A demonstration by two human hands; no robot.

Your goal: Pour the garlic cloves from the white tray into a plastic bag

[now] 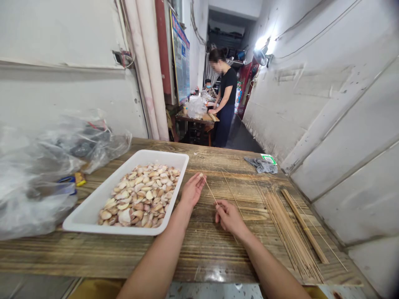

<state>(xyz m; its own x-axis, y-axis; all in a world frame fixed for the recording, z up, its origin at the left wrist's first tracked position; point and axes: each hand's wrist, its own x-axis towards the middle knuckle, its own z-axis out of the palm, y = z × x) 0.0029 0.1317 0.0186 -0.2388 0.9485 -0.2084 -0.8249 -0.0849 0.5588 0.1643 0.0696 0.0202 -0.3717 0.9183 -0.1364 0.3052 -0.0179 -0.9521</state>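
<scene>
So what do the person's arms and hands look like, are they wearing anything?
Both arms are bare: no sleeves show up to the bottom edge of the picture. The left hand and right hand wear no gloves, and no rings, watch or bracelets can be seen. The forearms are slim and plain, with no markings showing.

Two bare forearms are reaching forward from the bottom edge. The left hand [192, 190] is lying palm down with fingers extended and close together. The right hand [228, 216] is curling loosely, fingertips pinching together near the thumb.
</scene>
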